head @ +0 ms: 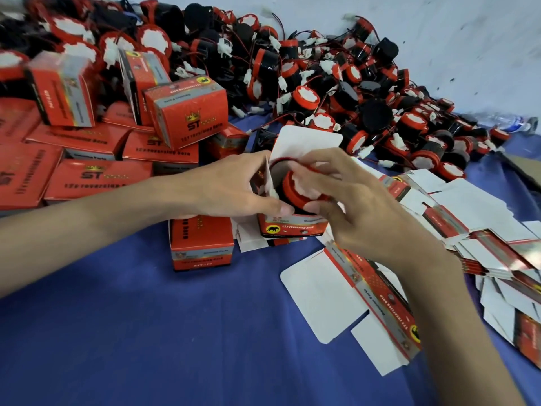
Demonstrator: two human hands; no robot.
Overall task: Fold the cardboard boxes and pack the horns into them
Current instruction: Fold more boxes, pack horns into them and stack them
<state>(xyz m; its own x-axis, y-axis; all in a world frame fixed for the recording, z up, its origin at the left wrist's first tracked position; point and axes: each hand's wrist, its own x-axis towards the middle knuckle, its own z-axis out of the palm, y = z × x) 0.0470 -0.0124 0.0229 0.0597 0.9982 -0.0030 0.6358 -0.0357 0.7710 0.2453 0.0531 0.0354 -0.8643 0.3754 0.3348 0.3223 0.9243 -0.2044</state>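
While the horn (298, 187) sits partway inside the open box (292, 227) at the middle of the blue worktop (146, 332), the right hand (360, 206) has its grip pinched on the horn's red rim and the left hand (234, 186) grasps the box's side flap. Closed boxes (187, 115) pile up left, loose horns (336, 83) behind, flat blanks (366, 303) right.

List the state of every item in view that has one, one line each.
Box being packed: open, top flap up, horn partly in.
Horn: in the box mouth, red rim showing.
Left hand: grips the box's side flap.
Right hand: grips the horn.
Closed box: folded shut, standing on the blue cloth.
Flat blank: unfolded, lying flat.
Loose horns: unpacked, heaped.
Finished boxes: shut, piled.
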